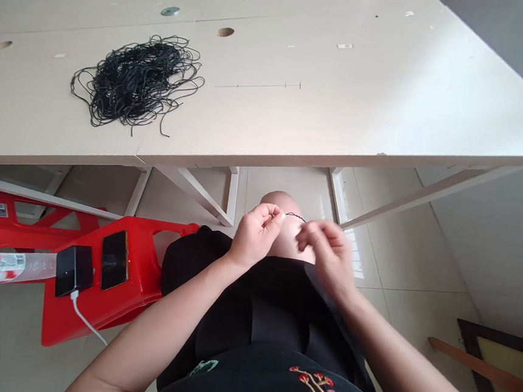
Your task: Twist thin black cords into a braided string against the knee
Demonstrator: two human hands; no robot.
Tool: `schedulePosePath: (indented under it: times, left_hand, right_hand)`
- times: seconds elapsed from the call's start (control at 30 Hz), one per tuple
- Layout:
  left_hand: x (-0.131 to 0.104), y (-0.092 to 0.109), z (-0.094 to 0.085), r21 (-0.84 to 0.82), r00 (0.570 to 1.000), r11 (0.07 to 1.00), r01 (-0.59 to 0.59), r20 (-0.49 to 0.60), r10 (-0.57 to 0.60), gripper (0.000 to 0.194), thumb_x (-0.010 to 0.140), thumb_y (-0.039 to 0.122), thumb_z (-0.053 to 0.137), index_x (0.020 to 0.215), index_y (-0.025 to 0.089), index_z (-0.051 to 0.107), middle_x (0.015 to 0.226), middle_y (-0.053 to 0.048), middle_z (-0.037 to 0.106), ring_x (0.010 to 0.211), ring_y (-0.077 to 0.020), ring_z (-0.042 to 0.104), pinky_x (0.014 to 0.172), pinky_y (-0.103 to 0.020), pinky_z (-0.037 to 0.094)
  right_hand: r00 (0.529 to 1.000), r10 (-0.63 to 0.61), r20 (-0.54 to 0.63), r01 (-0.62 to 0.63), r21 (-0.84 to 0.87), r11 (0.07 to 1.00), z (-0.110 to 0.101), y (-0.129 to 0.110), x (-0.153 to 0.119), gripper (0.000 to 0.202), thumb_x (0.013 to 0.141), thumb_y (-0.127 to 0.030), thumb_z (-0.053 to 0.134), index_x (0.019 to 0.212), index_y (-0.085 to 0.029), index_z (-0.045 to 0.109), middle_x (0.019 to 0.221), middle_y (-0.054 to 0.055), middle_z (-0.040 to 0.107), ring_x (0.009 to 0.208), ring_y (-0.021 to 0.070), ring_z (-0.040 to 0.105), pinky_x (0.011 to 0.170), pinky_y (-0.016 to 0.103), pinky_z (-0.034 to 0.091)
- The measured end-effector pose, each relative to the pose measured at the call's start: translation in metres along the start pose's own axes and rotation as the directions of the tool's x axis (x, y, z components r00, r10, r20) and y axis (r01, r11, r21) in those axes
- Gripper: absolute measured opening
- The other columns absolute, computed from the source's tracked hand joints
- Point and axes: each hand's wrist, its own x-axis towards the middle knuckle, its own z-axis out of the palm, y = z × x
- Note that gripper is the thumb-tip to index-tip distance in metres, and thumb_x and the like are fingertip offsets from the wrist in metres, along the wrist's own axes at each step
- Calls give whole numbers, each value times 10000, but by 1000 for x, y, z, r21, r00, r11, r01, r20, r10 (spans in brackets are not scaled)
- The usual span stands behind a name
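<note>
Above my knee, a short dark cord [294, 215] runs between my two hands. My left hand [258, 232] is closed, its thumb and forefinger pinching one end of the cord. At the other end, my right hand [328, 247] is curled with its fingers bent inward. It is slightly smeared by motion, and the cord runs up to its fingertips. How much cord lies inside each hand is hidden. A tangled heap of black cord [136, 81] lies on the pale table [259, 116] ahead, with loose loops and ends spread around it.
A red plastic stool [140, 271] to my left holds a phone [115, 259], a black box-shaped device [74, 270] with a white cable [86, 318], and a clear bottle [12, 269] reaching leftward. White table legs [231, 196] stand below the tabletop. A wooden frame [480, 361] leans at lower right.
</note>
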Motion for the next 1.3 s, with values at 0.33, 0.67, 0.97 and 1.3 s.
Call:
schedulePosePath:
  times: [0.33,0.67,0.97,1.3]
  left_hand:
    - [-32,18,-11,310,863,845,-435,-125,490,79,829,234,539,796,197,599,550,41,538,477,-69,468,510,-212,377]
    - [-43,47,-26,-228,996,971,-78,-53,67,164,779,345,619,751,186,646,736,-22,606,713,-120,549,616,-246,427]
    - [-48,60,-37,-647,965,716,260,151,-214,147,692,301,705,758,179,655,750,-14,614,716,-109,546,530,-209,373]
    - [-49,60,-35,-695,959,662,281,184,-214,116,707,287,689,745,183,653,720,-10,604,678,-103,549,513,-210,374]
  right_hand:
    - [977,172,122,-208,407,890,44,-30,-13,180,717,-353,689,674,-191,623,658,-22,592,625,85,548,636,231,477]
    - [987,-126,103,117,91,989,45,-52,-17,125,732,-333,682,711,-213,712,704,9,660,675,119,574,642,274,485]
    - [937,-63,344,-18,228,974,41,-69,-13,124,759,-308,660,734,-187,658,700,-8,628,614,84,546,602,242,470]
    - [939,-55,340,-4,170,985,48,-72,-17,147,767,-323,645,745,-179,624,656,-26,576,575,66,508,537,203,440]
